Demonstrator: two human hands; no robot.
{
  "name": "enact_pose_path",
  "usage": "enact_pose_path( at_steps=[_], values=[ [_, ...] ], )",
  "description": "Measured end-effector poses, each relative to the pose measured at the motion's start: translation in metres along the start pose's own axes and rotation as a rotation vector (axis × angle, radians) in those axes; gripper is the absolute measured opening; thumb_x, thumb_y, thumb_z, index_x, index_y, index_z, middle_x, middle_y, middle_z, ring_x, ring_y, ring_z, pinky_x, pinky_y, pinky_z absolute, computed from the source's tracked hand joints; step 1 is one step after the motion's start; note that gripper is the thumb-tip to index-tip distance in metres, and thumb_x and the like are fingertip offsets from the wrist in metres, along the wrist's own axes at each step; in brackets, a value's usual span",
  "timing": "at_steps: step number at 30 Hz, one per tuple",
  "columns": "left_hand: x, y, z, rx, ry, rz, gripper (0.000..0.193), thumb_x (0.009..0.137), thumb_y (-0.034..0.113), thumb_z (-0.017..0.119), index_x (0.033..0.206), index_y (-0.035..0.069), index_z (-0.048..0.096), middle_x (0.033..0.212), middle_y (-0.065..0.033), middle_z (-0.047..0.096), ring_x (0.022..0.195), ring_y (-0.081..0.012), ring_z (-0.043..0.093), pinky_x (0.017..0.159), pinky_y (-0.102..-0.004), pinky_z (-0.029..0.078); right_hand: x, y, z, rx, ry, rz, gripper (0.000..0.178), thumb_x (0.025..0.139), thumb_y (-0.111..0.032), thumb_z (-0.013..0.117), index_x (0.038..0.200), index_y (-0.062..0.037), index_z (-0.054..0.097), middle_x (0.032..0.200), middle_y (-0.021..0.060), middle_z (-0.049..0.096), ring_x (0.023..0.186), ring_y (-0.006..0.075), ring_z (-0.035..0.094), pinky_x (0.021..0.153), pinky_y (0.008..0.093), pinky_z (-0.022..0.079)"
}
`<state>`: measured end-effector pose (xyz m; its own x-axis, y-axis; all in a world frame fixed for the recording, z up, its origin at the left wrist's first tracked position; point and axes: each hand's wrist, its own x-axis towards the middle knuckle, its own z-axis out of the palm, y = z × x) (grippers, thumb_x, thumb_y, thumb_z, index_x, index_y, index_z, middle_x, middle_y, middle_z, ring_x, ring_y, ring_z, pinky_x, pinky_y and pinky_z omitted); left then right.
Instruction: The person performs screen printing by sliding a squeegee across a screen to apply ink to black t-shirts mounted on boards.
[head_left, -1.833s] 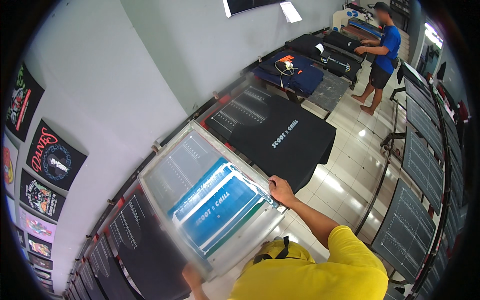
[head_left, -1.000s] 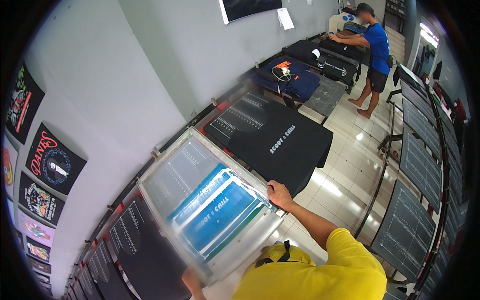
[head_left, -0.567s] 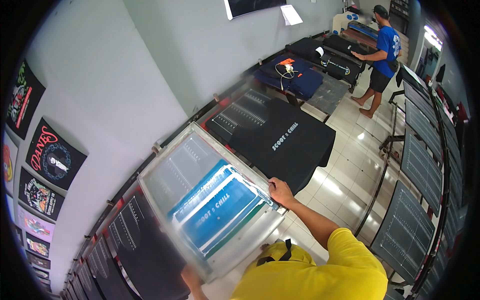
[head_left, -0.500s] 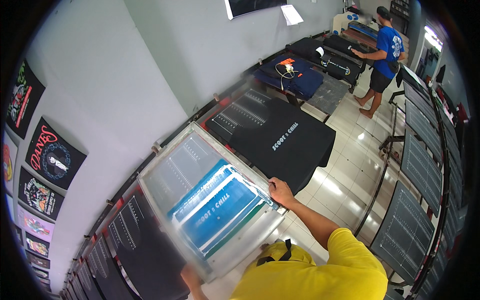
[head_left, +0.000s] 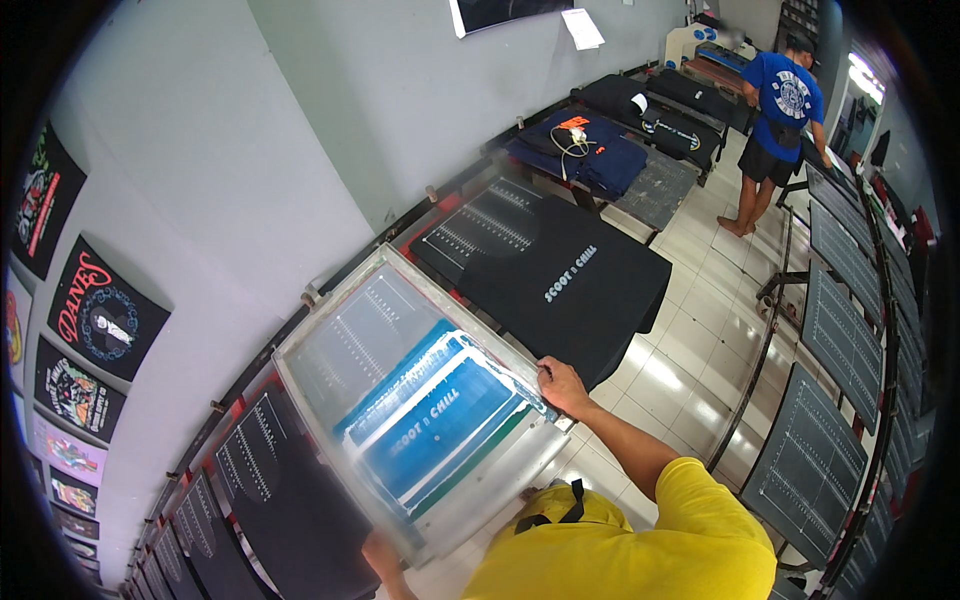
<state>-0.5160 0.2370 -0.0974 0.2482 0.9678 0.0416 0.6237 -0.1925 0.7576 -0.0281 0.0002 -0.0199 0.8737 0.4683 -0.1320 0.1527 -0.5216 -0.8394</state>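
A screen-printing frame (head_left: 478, 334) lies slanted over a printing board, its mesh carrying a blue stencil area (head_left: 440, 430) with white ink streaks along its edges. Light lettering shows in the blue. My right hand (head_left: 563, 386) is closed around the frame's right edge near the front corner. At the near left corner, my left hand (head_left: 383, 556) grips the frame, with its fingers partly hidden and a little blurred. Right of the frame, a black shirt (head_left: 610, 270) with pale printed lettering is spread on its board. Another dark shirt (head_left: 310, 510) lies to the left.
More boards (head_left: 200, 510) run along the wall at left. Folded dark blue garments (head_left: 590, 160) with a cable on top sit beyond the printed shirt. Racks of dark boards (head_left: 810, 465) stand at right across a tiled floor (head_left: 690, 330). A co-worker in blue (head_left: 785, 100) stands far right.
The co-worker has turned from the table toward the racks, one arm now reaching down at them. My hands and the frame stay where they were.
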Motion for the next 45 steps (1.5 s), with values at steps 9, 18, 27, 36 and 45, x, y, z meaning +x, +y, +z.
enact_pose_path(
  at_steps=[9, 18, 27, 36, 45],
  values=[
    [-0.004, 0.022, -0.001, -0.026, 0.005, -0.011, 0.022, 0.091, 0.015, 0.058, 0.086, -0.004, 0.068, 0.072, -0.0176, 0.069, 0.063, -0.0278, 0.065, 0.06, -0.0414, 0.048, 0.002, 0.003, 0.001, -0.01, 0.005, 0.013, 0.034, 0.092, -0.023, 0.05, 0.117, -0.0048, 0.065, 0.103, 0.0243, 0.07, 0.102, 0.0421, 0.066, 0.092, 0.0447, 0.051],
    [-0.011, 0.045, 0.002, -0.061, 0.023, 0.02, 0.04, 0.101, 0.022, 0.054, 0.071, -0.005, 0.058, 0.062, 0.0017, 0.048, 0.062, -0.0104, 0.04, 0.055, -0.0343, 0.034, 0.0, 0.0, 0.002, 0.009, 0.012, 0.0, 0.034, 0.093, -0.023, 0.049, 0.114, -0.0029, 0.065, 0.102, 0.0252, 0.07, 0.1, 0.0427, 0.066, 0.09, 0.0456, 0.051],
    [-0.008, 0.06, -0.009, -0.357, -0.049, -0.331, 0.032, 0.099, 0.024, 0.059, 0.093, -0.006, 0.068, 0.084, -0.0078, 0.068, 0.072, -0.0158, 0.06, 0.066, -0.0338, 0.049, -0.004, -0.009, -0.005, -0.025, -0.005, 0.041, 0.036, 0.094, -0.027, 0.047, 0.114, -0.0032, 0.066, 0.104, 0.0259, 0.069, 0.104, 0.0446, 0.064, 0.093, 0.0478, 0.049],
    [-0.017, 0.074, -0.007, -0.461, -0.08, -0.26, 0.034, 0.101, 0.023, 0.054, 0.097, -0.008, 0.068, 0.09, -0.0104, 0.07, 0.079, -0.0189, 0.064, 0.074, -0.0339, 0.051, 0.001, -0.007, -0.005, -0.069, -0.097, 0.127, 0.046, 0.096, -0.034, 0.042, 0.111, 0.0, 0.069, 0.111, 0.0283, 0.067, 0.109, 0.046, 0.062, 0.1, 0.0487, 0.046],
    [-0.008, 0.052, -0.004, -0.234, 0.049, -0.103, 0.038, 0.102, 0.023, 0.047, 0.098, -0.01, 0.066, 0.089, -0.0101, 0.068, 0.079, -0.0207, 0.063, 0.075, -0.0357, 0.049, 0.008, 0.001, -0.004, -0.059, -0.099, 0.094, 0.046, 0.095, -0.034, 0.044, 0.105, 0.0014, 0.071, 0.104, 0.0308, 0.068, 0.107, 0.0462, 0.063, 0.096, 0.0482, 0.048]
  ],
)
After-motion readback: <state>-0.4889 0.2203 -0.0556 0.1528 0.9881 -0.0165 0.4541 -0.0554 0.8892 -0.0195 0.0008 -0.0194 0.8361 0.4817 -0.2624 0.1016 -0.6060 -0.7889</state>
